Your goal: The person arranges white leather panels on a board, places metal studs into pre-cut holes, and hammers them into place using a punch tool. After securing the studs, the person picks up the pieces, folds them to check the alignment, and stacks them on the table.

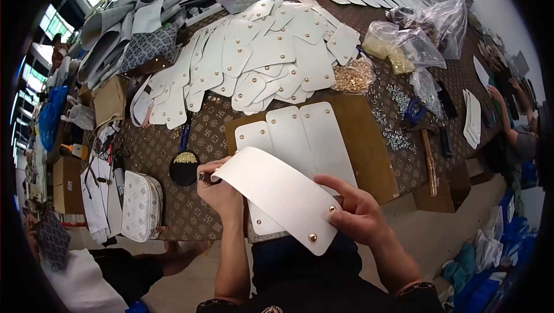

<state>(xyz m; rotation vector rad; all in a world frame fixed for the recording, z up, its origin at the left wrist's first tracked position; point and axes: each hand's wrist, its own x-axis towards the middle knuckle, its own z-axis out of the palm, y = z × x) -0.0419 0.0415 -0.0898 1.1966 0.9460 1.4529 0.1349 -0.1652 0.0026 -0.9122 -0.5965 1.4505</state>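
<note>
Okay, left hand closed on left end of white studded panel, right hand pinching its right end, index stretched out. Panel held curved over near edge of brown board. White pile far, hammer right.

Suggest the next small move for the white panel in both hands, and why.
Probably lay the panel on the board beside the strips lying there: left hand and right hand hold it curled above them, and studs already sit at its near end.
</note>
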